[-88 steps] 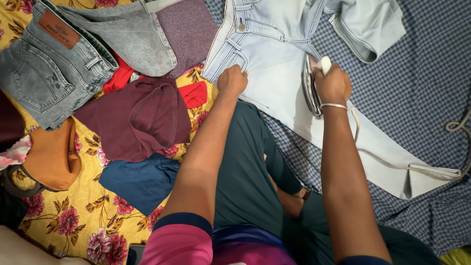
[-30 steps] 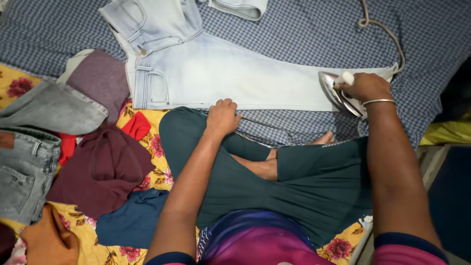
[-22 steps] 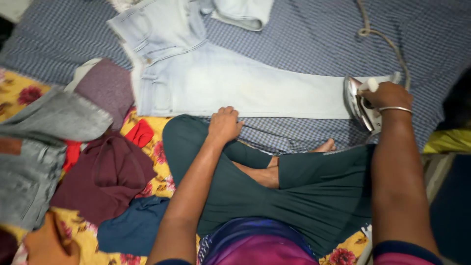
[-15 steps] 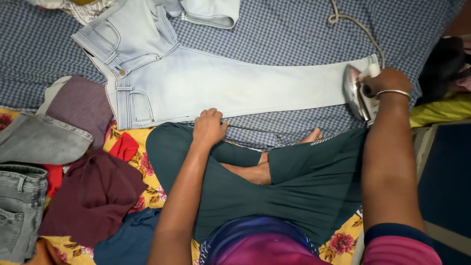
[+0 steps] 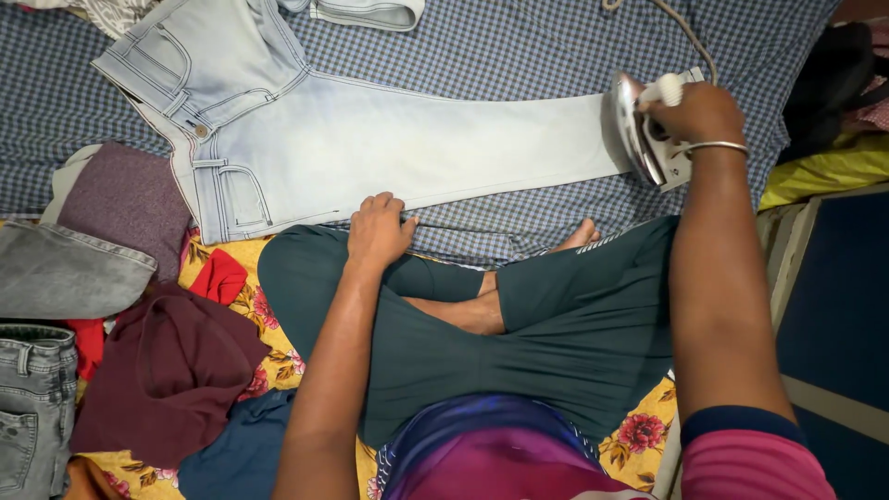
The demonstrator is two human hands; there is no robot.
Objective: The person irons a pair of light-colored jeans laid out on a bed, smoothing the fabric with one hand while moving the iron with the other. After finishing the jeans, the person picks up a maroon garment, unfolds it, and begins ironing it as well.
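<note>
Person sits cross-legged, right hand (image 5: 696, 113) gripping an iron (image 5: 648, 130) at the hem end of pale blue jeans (image 5: 370, 139) laid flat on a blue checked cloth (image 5: 519, 46); left hand (image 5: 378, 230) presses the jeans' near edge; maroon garment (image 5: 167, 370) and grey jeans (image 5: 37, 407) piled at left on floral sheet (image 5: 278, 361)

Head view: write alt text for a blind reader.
A seated person's right hand holds an iron at the hem of pale jeans spread on a checked cloth. The left hand presses the jeans' near edge; folded clothes lie left.
</note>
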